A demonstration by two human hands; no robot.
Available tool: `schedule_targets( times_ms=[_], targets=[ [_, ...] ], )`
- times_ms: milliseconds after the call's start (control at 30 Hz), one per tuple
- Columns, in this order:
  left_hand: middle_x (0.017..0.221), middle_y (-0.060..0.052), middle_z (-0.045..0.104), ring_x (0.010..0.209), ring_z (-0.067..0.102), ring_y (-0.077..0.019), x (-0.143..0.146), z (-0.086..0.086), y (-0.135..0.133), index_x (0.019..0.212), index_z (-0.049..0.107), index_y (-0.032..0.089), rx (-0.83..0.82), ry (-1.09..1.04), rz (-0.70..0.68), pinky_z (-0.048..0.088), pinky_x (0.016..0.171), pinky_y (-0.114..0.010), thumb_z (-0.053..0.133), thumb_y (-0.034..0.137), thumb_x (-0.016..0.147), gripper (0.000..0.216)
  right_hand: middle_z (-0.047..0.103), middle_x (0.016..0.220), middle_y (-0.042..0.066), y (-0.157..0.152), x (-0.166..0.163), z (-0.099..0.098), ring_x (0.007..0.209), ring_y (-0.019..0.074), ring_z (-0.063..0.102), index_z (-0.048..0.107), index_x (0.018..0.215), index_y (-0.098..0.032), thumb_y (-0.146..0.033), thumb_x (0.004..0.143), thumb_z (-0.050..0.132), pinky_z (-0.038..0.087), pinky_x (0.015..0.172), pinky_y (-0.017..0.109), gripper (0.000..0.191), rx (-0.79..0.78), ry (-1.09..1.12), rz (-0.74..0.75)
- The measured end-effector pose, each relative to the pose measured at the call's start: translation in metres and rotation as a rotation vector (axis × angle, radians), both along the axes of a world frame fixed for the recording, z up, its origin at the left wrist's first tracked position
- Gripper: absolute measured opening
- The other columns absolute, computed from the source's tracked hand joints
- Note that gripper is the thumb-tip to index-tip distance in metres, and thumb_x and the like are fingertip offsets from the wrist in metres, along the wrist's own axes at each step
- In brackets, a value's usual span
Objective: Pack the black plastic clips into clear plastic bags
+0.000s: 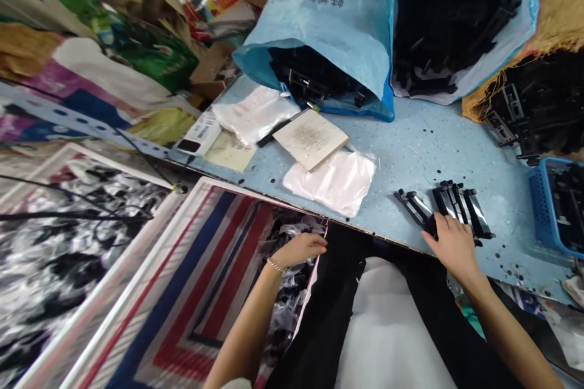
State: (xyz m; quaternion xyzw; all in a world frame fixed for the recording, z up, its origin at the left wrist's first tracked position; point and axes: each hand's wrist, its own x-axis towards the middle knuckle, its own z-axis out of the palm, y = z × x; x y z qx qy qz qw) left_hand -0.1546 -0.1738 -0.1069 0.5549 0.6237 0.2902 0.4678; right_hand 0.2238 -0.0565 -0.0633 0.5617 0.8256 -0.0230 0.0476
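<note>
My right hand (454,246) is at the table's near edge, its thumb and fingers around the near ends of some black plastic parts. These long, narrow black parts (458,203) lie side by side, and a couple of others (413,205) slant just left of them. My fingers cover part of the group. My left hand (301,249), with a beaded bracelet at the wrist, hovers over the edge of a striped-lined crate (201,181). Its fingers are loosely extended, and nothing shows in them. Beneath it lie black parts in clear plastic (289,310).
Blue sacks (328,18) of black parts stand at the back of the speckled table (406,140). A square board (311,138) lies across white plastic bags (337,185). At right are a blue basket (542,206) and a yellow sack (561,18). Another crate (68,261) is at left.
</note>
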Motion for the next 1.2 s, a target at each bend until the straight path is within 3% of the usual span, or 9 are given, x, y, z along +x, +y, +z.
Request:
schedule_targets(
  times_ms=[100, 167, 300, 400, 567, 767, 900, 1100, 1200],
  targets=[
    [0.078, -0.003, 0.074, 0.065, 0.068, -0.0149, 0.019, 0.032, 0.028, 0.095, 0.073, 0.019, 0.109, -0.036, -0.119, 0.056, 0.063, -0.025, 0.058, 0.037, 0.092, 0.024, 0.067, 0.102, 0.018, 0.009, -0.009, 0.002, 0.097, 0.0349, 0.063, 0.062, 0.119, -0.01, -0.045, 0.09, 0.054, 0.047, 0.086, 0.048, 0.046, -0.114, 0.233, -0.065],
    [0.096, -0.009, 0.073, 0.084, 0.069, -0.0197, 0.039, 0.043, 0.059, 0.106, 0.069, 0.017, 0.33, 0.176, 0.028, 0.057, 0.081, -0.034, 0.053, 0.032, 0.097, 0.024, 0.067, 0.109, 0.015, 0.013, -0.022, 0.005, 0.099, 0.0317, 0.063, 0.062, 0.12, -0.015, -0.049, 0.088, 0.057, 0.05, 0.086, 0.044, 0.047, -0.222, 0.479, -0.119],
    [0.103, -0.016, 0.065, 0.098, 0.062, -0.0283, 0.069, 0.036, 0.116, 0.097, 0.068, 0.014, 0.462, 0.649, 0.076, 0.053, 0.088, -0.044, 0.06, 0.019, 0.09, 0.012, 0.067, 0.118, 0.009, 0.018, -0.047, 0.012, 0.103, 0.0273, 0.064, 0.061, 0.123, -0.021, -0.049, 0.081, 0.067, 0.052, 0.087, 0.04, 0.051, -0.393, 0.871, -0.227],
    [0.085, -0.008, 0.063, 0.086, 0.062, -0.0218, 0.06, 0.024, 0.135, 0.074, 0.064, 0.017, 0.388, 0.521, 0.101, 0.053, 0.079, -0.034, 0.061, 0.013, 0.086, 0.013, 0.069, 0.113, 0.008, 0.021, -0.055, 0.013, 0.093, 0.0244, 0.065, 0.062, 0.123, -0.021, -0.049, 0.075, 0.073, 0.054, 0.078, 0.037, 0.056, -0.53, 1.085, -0.352],
    [0.061, 0.003, 0.057, 0.059, 0.052, -0.0124, 0.026, 0.023, 0.141, 0.065, 0.06, 0.018, 0.118, -0.005, 0.26, 0.041, 0.059, -0.025, 0.069, 0.035, 0.079, 0.024, 0.07, 0.091, 0.004, 0.026, -0.068, 0.012, 0.08, 0.0196, 0.063, 0.069, 0.098, -0.019, -0.047, 0.071, 0.076, 0.052, 0.068, 0.031, 0.039, -0.756, 1.434, -0.453],
    [0.066, 0.001, 0.063, 0.06, 0.054, -0.0123, 0.028, 0.022, 0.14, 0.072, 0.063, 0.016, 0.037, -0.164, 0.351, 0.041, 0.058, -0.025, 0.07, 0.033, 0.07, 0.018, 0.073, 0.09, 0.004, 0.04, -0.108, 0.025, 0.085, 0.0217, 0.067, 0.07, 0.09, -0.022, -0.046, 0.074, 0.072, 0.054, 0.087, 0.042, 0.028, -1.011, 1.786, -0.432],
    [0.069, 0.001, 0.063, 0.065, 0.06, -0.0142, 0.039, 0.025, 0.132, 0.077, 0.057, 0.018, 0.166, -0.037, 0.402, 0.047, 0.061, -0.025, 0.065, 0.026, 0.078, 0.011, 0.074, 0.094, 0.003, 0.059, -0.153, 0.021, 0.09, 0.0215, 0.067, 0.069, 0.09, -0.023, -0.049, 0.073, 0.072, 0.053, 0.094, 0.046, 0.032, -1.151, 1.98, -0.428],
    [0.113, -0.014, 0.07, 0.107, 0.064, -0.0258, 0.028, 0.041, 0.117, 0.099, 0.07, 0.016, 0.507, 0.513, 0.085, 0.053, 0.095, -0.043, 0.042, 0.004, 0.088, 0.033, 0.07, 0.083, 0.0, 0.063, -0.165, 0.01, 0.08, 0.0164, 0.062, 0.068, 0.086, -0.021, -0.041, 0.067, 0.079, 0.054, 0.078, 0.03, 0.03, -0.832, 1.829, -0.434],
    [0.125, -0.013, 0.066, 0.116, 0.062, -0.0238, 0.018, 0.043, 0.119, 0.121, 0.065, 0.016, 0.532, 0.499, 0.073, 0.053, 0.102, -0.041, 0.04, 0.004, 0.09, 0.041, 0.07, 0.085, 0.006, 0.043, -0.128, 0.016, 0.062, 0.0135, 0.055, 0.068, 0.093, -0.017, -0.051, 0.074, 0.07, 0.051, 0.058, 0.028, 0.039, -1.303, 1.749, -0.374]
  ],
)
